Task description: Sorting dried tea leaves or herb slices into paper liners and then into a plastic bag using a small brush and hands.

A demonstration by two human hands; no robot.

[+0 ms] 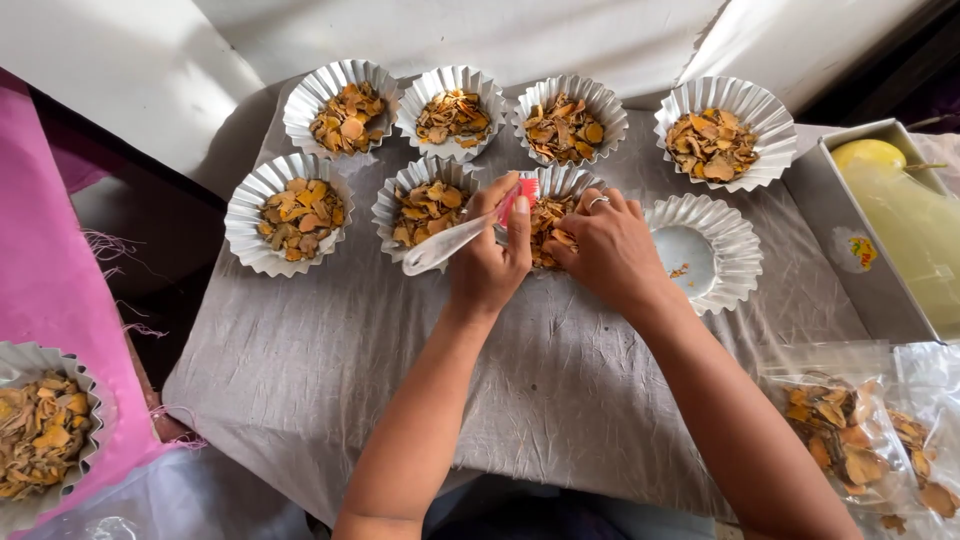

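My left hand point(492, 260) grips a small clear plastic bag point(445, 244) with a red top edge, held over the grey cloth. My right hand point(608, 246), with a ring on one finger, has its fingers closed on dried orange slices in a fluted silver paper cup point(556, 182) just behind both hands. Next to it on the right lies an almost bare fluted cup point(735, 250) with a few crumbs. Several more fluted cups filled with orange-brown dried slices stand around, such as one at the left point(240, 215) and one at the back right point(765, 125).
A grey cloth point(400, 350) covers the table. A metal box point(850, 240) with a yellow object stands at right. Clear bags of dried slices point(840, 430) lie at the front right. Another filled cup point(30, 360) rests on pink fabric point(40, 230) at left.
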